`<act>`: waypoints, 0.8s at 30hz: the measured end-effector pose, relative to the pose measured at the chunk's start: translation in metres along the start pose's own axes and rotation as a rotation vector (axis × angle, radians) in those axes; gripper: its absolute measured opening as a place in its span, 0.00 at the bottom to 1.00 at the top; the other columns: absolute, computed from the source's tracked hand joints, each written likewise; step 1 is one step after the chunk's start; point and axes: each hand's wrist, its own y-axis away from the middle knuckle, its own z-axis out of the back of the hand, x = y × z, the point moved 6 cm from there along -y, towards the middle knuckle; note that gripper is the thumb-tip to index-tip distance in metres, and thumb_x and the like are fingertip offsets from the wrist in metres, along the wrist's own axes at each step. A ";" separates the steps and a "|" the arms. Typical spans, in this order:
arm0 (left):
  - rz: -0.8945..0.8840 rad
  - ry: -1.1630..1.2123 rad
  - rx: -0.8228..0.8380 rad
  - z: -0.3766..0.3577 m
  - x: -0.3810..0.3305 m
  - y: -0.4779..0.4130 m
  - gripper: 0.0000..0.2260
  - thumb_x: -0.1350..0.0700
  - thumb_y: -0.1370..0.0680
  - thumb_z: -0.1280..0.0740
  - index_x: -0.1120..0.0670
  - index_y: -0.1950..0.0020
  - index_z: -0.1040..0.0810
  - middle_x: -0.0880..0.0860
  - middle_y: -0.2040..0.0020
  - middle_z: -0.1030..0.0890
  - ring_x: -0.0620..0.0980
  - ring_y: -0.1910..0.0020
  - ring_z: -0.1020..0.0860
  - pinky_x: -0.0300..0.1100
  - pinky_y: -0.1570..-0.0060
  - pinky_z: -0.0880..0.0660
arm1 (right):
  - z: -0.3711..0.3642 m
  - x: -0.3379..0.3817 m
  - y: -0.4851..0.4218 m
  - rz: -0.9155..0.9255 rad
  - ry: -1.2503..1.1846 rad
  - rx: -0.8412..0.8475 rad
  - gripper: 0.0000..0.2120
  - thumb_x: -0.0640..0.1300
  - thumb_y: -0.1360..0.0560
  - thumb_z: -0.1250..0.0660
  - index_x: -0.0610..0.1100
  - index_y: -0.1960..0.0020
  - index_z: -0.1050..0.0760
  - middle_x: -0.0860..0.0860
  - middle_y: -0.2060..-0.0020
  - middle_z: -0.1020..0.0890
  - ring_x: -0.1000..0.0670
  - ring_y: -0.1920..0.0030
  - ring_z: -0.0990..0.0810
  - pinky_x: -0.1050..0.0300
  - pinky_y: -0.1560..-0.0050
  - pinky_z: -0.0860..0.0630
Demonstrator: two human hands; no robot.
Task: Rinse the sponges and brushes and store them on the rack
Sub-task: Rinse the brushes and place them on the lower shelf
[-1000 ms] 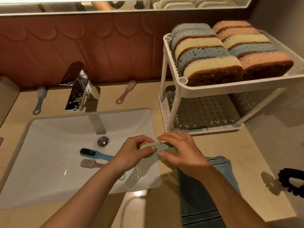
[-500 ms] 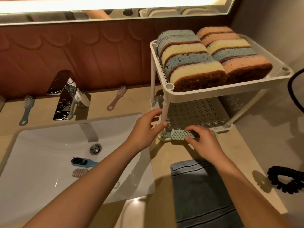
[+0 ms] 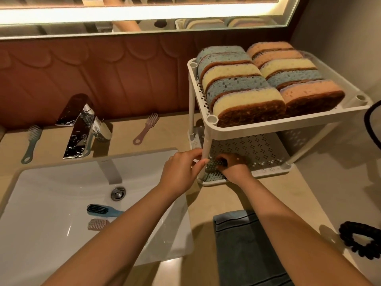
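A white two-tier rack [image 3: 288,122] stands on the counter right of the sink, its top shelf packed with several blue, yellow and pink sponges [image 3: 247,100]. My right hand [image 3: 235,169] reaches into the lower shelf and grips a green brush [image 3: 214,164] by its head, bristles up. My left hand [image 3: 181,172] rests against the rack's front left post, fingers curled round it. A blue brush [image 3: 103,210] and a pink brush [image 3: 98,223] lie in the white sink [image 3: 51,234]. A green brush [image 3: 31,141] and a pink brush [image 3: 146,129] lie on the counter behind the sink.
A chrome faucet [image 3: 82,129] stands behind the sink. A grey-blue towel [image 3: 247,250] lies on the counter at the front. A black coiled hair tie [image 3: 362,240] sits at the right edge. A mirror with a lit strip runs along the wall.
My right hand has carried the green brush from over the sink's edge into the rack's lower shelf. My left hand let go of the brush and moved to the rack's front post.
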 end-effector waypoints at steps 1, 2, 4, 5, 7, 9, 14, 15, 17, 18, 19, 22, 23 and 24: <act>-0.001 -0.005 0.002 -0.001 0.001 0.000 0.10 0.48 0.22 0.38 0.47 0.43 0.21 0.47 0.51 0.16 0.49 0.57 0.18 0.50 0.55 0.22 | -0.004 -0.001 -0.003 -0.004 0.003 0.022 0.13 0.43 0.26 0.35 0.48 0.41 0.24 0.45 0.42 0.21 0.43 0.42 0.24 0.50 0.41 0.27; -0.004 -0.011 0.005 -0.001 0.001 0.000 0.10 0.48 0.22 0.38 0.47 0.43 0.22 0.46 0.50 0.17 0.50 0.58 0.18 0.50 0.55 0.22 | -0.007 -0.002 -0.005 -0.005 0.004 0.038 0.13 0.42 0.26 0.35 0.48 0.41 0.24 0.45 0.42 0.21 0.44 0.41 0.25 0.50 0.40 0.27; -0.008 -0.017 0.011 -0.002 0.002 -0.001 0.11 0.47 0.21 0.39 0.47 0.43 0.22 0.46 0.50 0.17 0.51 0.60 0.18 0.51 0.56 0.23 | -0.011 -0.002 -0.006 0.002 -0.004 0.045 0.13 0.42 0.25 0.35 0.48 0.41 0.23 0.46 0.41 0.22 0.44 0.41 0.25 0.50 0.40 0.28; -0.008 -0.017 0.012 -0.003 0.003 -0.001 0.11 0.47 0.21 0.39 0.47 0.42 0.22 0.46 0.50 0.17 0.51 0.60 0.18 0.51 0.56 0.23 | -0.012 -0.003 -0.007 0.006 -0.013 0.041 0.13 0.42 0.25 0.35 0.49 0.41 0.23 0.46 0.41 0.22 0.44 0.41 0.25 0.51 0.39 0.28; -0.008 -0.015 0.013 -0.003 0.003 -0.002 0.11 0.47 0.21 0.39 0.47 0.42 0.22 0.46 0.50 0.17 0.51 0.61 0.18 0.50 0.56 0.23 | -0.014 -0.004 -0.007 0.013 -0.028 0.036 0.14 0.42 0.26 0.35 0.50 0.41 0.23 0.46 0.40 0.23 0.44 0.41 0.25 0.51 0.39 0.28; -0.010 -0.014 0.011 -0.003 0.004 -0.002 0.11 0.47 0.21 0.39 0.47 0.42 0.22 0.46 0.50 0.17 0.52 0.62 0.18 0.50 0.55 0.23 | -0.015 -0.006 -0.007 0.019 -0.028 0.041 0.14 0.42 0.26 0.35 0.50 0.41 0.23 0.46 0.40 0.23 0.44 0.40 0.26 0.52 0.39 0.28; -0.012 -0.025 0.008 -0.004 0.006 -0.002 0.11 0.46 0.22 0.39 0.46 0.43 0.22 0.45 0.49 0.17 0.52 0.63 0.19 0.50 0.55 0.23 | -0.014 -0.010 -0.005 0.032 -0.030 0.023 0.14 0.42 0.26 0.34 0.51 0.41 0.23 0.46 0.40 0.24 0.44 0.40 0.26 0.52 0.38 0.29; -0.010 -0.022 0.006 -0.004 0.007 -0.003 0.11 0.46 0.22 0.39 0.46 0.43 0.22 0.45 0.49 0.17 0.52 0.63 0.19 0.50 0.56 0.23 | -0.015 -0.010 -0.004 0.039 -0.035 0.024 0.15 0.43 0.26 0.34 0.51 0.40 0.23 0.46 0.39 0.24 0.44 0.39 0.27 0.50 0.37 0.29; -0.002 0.005 0.002 -0.004 0.007 -0.003 0.10 0.47 0.22 0.38 0.46 0.44 0.22 0.46 0.50 0.17 0.52 0.63 0.19 0.50 0.56 0.23 | -0.014 -0.009 0.000 0.058 -0.052 0.028 0.17 0.44 0.26 0.34 0.51 0.38 0.24 0.46 0.38 0.25 0.43 0.37 0.28 0.48 0.36 0.29; 0.003 0.027 0.001 -0.004 0.007 -0.002 0.10 0.47 0.22 0.38 0.47 0.44 0.22 0.46 0.50 0.17 0.51 0.63 0.19 0.50 0.57 0.22 | -0.012 -0.008 0.003 0.067 -0.068 0.017 0.18 0.44 0.26 0.35 0.52 0.37 0.25 0.47 0.37 0.25 0.44 0.36 0.28 0.47 0.36 0.29; 0.007 0.059 0.005 -0.005 0.008 -0.002 0.10 0.47 0.22 0.38 0.47 0.45 0.21 0.46 0.51 0.17 0.50 0.62 0.18 0.50 0.57 0.22 | -0.011 -0.008 0.007 0.072 -0.090 -0.004 0.18 0.45 0.26 0.35 0.52 0.36 0.26 0.47 0.38 0.24 0.44 0.37 0.28 0.47 0.37 0.29; 0.034 0.196 0.039 -0.007 0.010 -0.001 0.08 0.50 0.23 0.36 0.49 0.48 0.20 0.46 0.55 0.18 0.46 0.59 0.19 0.49 0.54 0.21 | -0.006 -0.009 0.026 0.054 -0.135 -0.059 0.16 0.47 0.25 0.36 0.51 0.38 0.25 0.46 0.46 0.19 0.44 0.44 0.22 0.44 0.42 0.26; 0.046 0.240 0.057 -0.007 0.011 -0.002 0.08 0.51 0.23 0.35 0.50 0.48 0.20 0.46 0.56 0.19 0.46 0.57 0.19 0.48 0.52 0.22 | -0.004 -0.007 0.032 0.049 -0.133 -0.072 0.14 0.47 0.25 0.36 0.49 0.40 0.24 0.46 0.49 0.17 0.44 0.46 0.21 0.44 0.44 0.25; 0.058 0.277 0.084 -0.007 0.012 0.000 0.08 0.53 0.23 0.36 0.52 0.47 0.20 0.46 0.54 0.19 0.46 0.54 0.20 0.46 0.50 0.23 | -0.001 -0.004 0.039 0.054 -0.132 -0.088 0.13 0.48 0.25 0.36 0.48 0.41 0.23 0.46 0.51 0.17 0.44 0.48 0.21 0.45 0.45 0.25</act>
